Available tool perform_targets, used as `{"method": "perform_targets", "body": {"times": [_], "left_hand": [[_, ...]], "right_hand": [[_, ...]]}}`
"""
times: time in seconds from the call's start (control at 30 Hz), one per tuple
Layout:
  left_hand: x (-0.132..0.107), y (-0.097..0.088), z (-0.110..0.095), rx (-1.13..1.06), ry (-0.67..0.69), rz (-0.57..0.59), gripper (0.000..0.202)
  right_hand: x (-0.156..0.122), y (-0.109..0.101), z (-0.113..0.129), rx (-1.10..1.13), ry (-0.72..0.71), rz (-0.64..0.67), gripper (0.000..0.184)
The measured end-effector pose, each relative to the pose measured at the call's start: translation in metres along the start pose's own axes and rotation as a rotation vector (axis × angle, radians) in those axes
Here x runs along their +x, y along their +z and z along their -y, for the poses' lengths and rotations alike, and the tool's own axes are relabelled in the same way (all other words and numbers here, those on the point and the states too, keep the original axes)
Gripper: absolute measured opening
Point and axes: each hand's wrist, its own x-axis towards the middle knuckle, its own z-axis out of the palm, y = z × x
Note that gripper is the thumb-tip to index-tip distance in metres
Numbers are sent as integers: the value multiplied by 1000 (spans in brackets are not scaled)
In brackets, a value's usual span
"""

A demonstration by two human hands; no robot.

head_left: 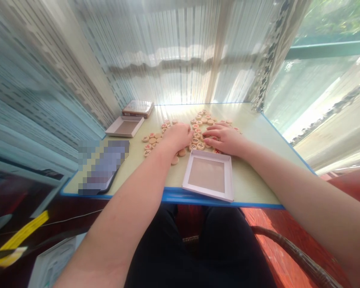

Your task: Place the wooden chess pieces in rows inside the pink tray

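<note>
Several round wooden chess pieces (198, 124) with red and black characters lie scattered over the middle of a small table (258, 176). My left hand (177, 137) rests on the pieces with its fingers curled in, and what it holds, if anything, is hidden. My right hand (225, 139) lies on the pieces just to the right, fingers pinched toward a piece near my left hand. An empty shallow white box tray (208, 175) sits at the table's front edge, just in front of both hands.
A second white tray (125, 126) and a closed box (138, 108) stand at the back left. A dark phone (103, 168) lies at the front left. Curtains close the far side and a wicker chair arm (294, 252) curves at lower right.
</note>
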Motion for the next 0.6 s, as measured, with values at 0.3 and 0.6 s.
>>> {"method": "perform_targets", "body": {"times": [0.3, 0.6], "left_hand": [[-1, -1, 0, -2, 2, 10, 39], [-1, -1, -1, 3, -6, 20, 38]], "right_hand": [[-3, -4, 5, -2, 47, -38, 38], [-5, -8, 6, -22, 36, -4, 36]]}}
